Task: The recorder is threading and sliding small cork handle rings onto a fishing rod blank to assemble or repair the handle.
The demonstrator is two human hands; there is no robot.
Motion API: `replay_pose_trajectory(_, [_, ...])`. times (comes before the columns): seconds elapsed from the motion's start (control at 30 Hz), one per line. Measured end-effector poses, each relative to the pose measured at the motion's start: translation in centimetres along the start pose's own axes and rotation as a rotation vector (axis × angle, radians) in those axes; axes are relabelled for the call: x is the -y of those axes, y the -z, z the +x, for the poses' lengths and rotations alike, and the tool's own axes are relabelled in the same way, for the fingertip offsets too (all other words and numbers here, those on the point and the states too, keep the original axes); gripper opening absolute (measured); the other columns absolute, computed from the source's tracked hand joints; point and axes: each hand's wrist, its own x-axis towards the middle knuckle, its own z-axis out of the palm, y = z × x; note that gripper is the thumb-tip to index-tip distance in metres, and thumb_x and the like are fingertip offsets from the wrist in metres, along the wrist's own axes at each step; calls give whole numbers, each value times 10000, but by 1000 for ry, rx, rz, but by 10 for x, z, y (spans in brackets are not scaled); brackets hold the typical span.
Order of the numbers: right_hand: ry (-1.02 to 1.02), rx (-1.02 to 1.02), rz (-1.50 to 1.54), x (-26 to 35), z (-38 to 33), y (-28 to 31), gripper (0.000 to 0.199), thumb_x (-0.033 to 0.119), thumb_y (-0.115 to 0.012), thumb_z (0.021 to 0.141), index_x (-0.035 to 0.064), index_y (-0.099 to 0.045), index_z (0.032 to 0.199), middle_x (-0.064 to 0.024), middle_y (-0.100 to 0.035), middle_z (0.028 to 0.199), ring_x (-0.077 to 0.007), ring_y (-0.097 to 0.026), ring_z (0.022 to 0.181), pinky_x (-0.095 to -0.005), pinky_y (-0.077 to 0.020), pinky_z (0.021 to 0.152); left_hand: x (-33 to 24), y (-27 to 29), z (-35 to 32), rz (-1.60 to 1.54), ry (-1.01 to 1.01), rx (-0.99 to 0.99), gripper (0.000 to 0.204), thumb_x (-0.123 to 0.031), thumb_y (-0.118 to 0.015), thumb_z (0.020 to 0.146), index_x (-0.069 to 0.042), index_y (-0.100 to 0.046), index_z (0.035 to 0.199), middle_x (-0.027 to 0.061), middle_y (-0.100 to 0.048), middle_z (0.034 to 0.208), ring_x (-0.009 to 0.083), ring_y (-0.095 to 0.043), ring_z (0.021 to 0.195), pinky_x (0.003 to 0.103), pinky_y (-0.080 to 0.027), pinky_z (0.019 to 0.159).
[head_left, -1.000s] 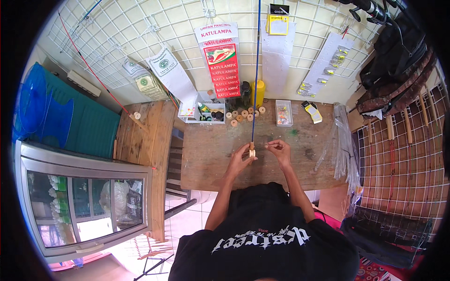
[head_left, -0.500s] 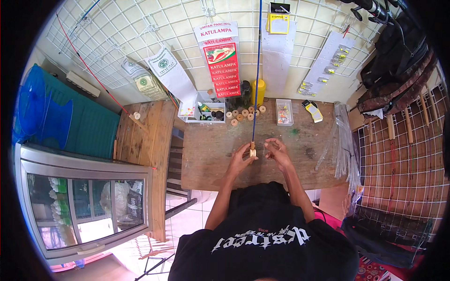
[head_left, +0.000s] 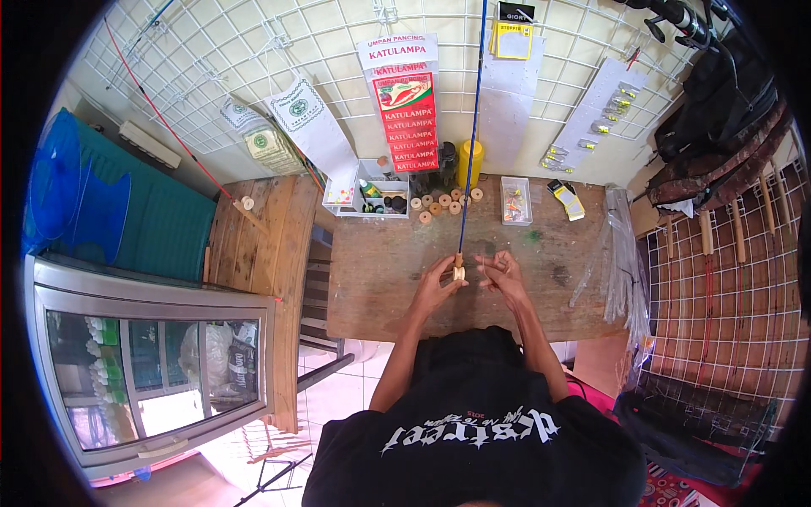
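Note:
My left hand [head_left: 431, 287] is closed around the butt of a slim blue fishing rod [head_left: 473, 152], which points away from me over the wooden table. A small pale wooden reel [head_left: 459, 274] sits on the rod's handle, between my left thumb and fingers. Just right of the reel, and apart from it, is my right hand [head_left: 505, 277], its fingers bent in toward the thumb. Whatever it pinches is too fine to make out.
On the wooden table [head_left: 380, 270], several wooden spools [head_left: 435, 208] lie before a yellow bottle [head_left: 470, 165]. A white divided box [head_left: 393, 213] and a clear tray [head_left: 515, 222] flank them. Plastic sleeves [head_left: 617, 262] lie at right; a glass cabinet [head_left: 152, 372] stands left.
The view has shifted a little, so the rod and table things sit slightly farther right. My right fingers have curled in more. My left hand keeps its hold on the rod.

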Motion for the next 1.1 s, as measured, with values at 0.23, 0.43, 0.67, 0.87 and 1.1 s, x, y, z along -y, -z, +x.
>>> replay_pose_trajectory(0.23, [315, 163, -223, -23, 4, -6, 429, 8, -710, 809, 16, -557, 1210, -115, -590, 1229, -224, -642, 1013, -323, -524, 868, 0, 0, 3, -44, 2, 12, 618, -99, -786, 744, -26, -514, 1295, 135, -556, 1265, 243, -588, 1124, 349, -500, 949])
replay_pose_trajectory(0.43, [369, 155, -522, -6, -16, -19, 595, 22, -742, 759, 91, -518, 1306, -111, -531, 1301, -258, -533, 1181, -376, -466, 970, 9, 3, 3, -112, 40, 35, 615, -117, -789, 746, -29, -517, 1291, 137, -579, 1243, 243, -591, 1125, 358, -498, 944])
replay_pose_trajectory(0.67, [576, 131, -815, -21, -15, -20, 557, 131, -742, 777, 121, -532, 1292, -151, -529, 1269, -338, -529, 1160, -412, -450, 964, 5, 4, 3, -124, 66, 47, 621, -102, -791, 744, -37, -519, 1299, 131, -606, 1211, 230, -608, 1090, 347, -500, 931])
replay_pose_trajectory(0.87, [612, 124, -853, -19, -17, -29, 482, 158, -729, 797, 122, -566, 1248, -143, -542, 1233, -334, -544, 1132, -412, -457, 942, 13, 5, 4, -213, 86, 38, 640, -50, -795, 720, -31, -522, 1299, 122, -636, 1158, 202, -610, 1067, 338, -503, 921])
replay_pose_trajectory(1.1, [652, 57, -866, -28, -11, -30, 415, 112, -722, 791, 99, -601, 1188, -133, -581, 1149, -317, -578, 1075, -401, -482, 900, 13, 3, 6, -259, 85, 40, 646, -53, -804, 716, -9, -520, 1294, 128, -637, 1151, 200, -622, 1033, 326, -507, 907])
